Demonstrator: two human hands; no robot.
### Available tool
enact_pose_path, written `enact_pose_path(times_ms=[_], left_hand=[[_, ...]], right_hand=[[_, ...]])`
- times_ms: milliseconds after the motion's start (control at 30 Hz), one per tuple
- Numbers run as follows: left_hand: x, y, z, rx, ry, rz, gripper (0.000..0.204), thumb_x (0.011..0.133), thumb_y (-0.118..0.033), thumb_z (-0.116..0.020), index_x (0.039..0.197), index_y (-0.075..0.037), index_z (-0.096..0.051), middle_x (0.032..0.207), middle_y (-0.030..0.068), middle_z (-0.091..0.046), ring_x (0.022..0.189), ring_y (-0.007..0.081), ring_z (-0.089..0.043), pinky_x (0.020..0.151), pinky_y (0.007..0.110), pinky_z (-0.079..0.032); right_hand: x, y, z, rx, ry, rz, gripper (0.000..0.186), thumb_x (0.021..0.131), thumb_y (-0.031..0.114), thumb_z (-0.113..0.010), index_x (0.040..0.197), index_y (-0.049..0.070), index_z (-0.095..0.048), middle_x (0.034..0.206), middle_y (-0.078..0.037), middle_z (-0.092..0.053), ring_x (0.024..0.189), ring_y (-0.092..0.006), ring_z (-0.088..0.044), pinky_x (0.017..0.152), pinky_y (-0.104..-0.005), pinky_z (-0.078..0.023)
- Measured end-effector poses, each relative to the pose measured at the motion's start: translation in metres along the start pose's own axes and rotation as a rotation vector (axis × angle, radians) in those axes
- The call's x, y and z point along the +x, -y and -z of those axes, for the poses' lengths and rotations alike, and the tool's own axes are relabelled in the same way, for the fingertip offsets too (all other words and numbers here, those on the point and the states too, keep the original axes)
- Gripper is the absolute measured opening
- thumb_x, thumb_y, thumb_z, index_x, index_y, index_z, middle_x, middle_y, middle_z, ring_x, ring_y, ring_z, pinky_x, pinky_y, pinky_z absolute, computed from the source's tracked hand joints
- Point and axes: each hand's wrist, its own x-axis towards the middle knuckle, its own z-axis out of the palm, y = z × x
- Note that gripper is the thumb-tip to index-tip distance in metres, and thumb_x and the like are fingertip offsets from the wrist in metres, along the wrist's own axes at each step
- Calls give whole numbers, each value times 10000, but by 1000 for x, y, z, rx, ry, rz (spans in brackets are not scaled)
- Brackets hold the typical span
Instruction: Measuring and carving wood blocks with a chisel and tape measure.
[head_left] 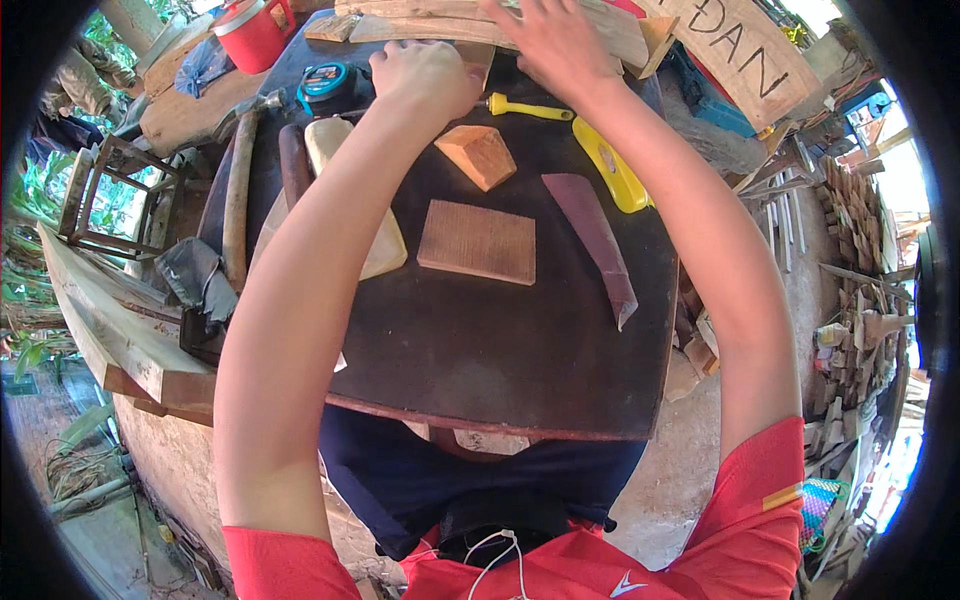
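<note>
At the far side of the dark table, my left hand is closed with its fingers curled, against a thin brown piece of wood; what lies under the fingers is hidden. My right hand has its fingers stretched out over the near edge of a pale wooden plank. Nearer to me are a wedge-shaped wooden block and a flat rectangular block. A screwdriver with a yellow handle lies between my forearms. Beside my left hand sits a teal tape measure.
A purplish sandpaper strip and a yellow knife-like tool lie by my right forearm. Left of my left forearm is a hammer. A pale block is partly under that arm. A red jug stands far left.
</note>
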Motion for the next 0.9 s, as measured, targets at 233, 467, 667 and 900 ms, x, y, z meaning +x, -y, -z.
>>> enact_pose_path(times_ms=[233, 467, 667, 900], left_hand=[[28, -17, -19, -70, -56, 43, 771, 849, -679, -677, 1354, -95, -666, 1398, 122, -643, 1367, 332, -519, 1097, 474, -399], [35, -7, -38, -8, -119, 46, 691, 842, -644, -695, 1291, -119, -713, 1306, 107, -699, 1236, 300, -635, 1010, 481, -479], [25, 49, -34, -349, -271, -238, 580, 895, -514, -656, 1104, 19, -746, 1096, 222, -747, 1029, 356, -728, 930, 444, -564], [17, 54, 1, -183, -150, -70, 547, 846, -479, -626, 944, 40, -767, 950, 276, -730, 951, 415, -723, 852, 485, -573]], right_hand=[[17, 16, -6, -115, -118, -11, 647, 954, 199, -539, 1580, 171, -380, 1347, -198, -606, 1167, -375, -625, 1043, -503, -481], [17, 18, -7, -76, -15, -32, 621, 945, 185, -547, 1553, 169, -419, 1239, -180, -627, 1055, -333, -666, 893, -471, -555], [16, -17, 11, 234, -12, -37, 709, 890, 213, -651, 1553, 151, -408, 1260, -172, -598, 991, -308, -678, 788, -451, -563], [30, -25, 20, 103, 170, -179, 861, 844, 259, -750, 1581, 117, -327, 1375, -152, -558, 1148, -351, -654, 886, -467, -553]])
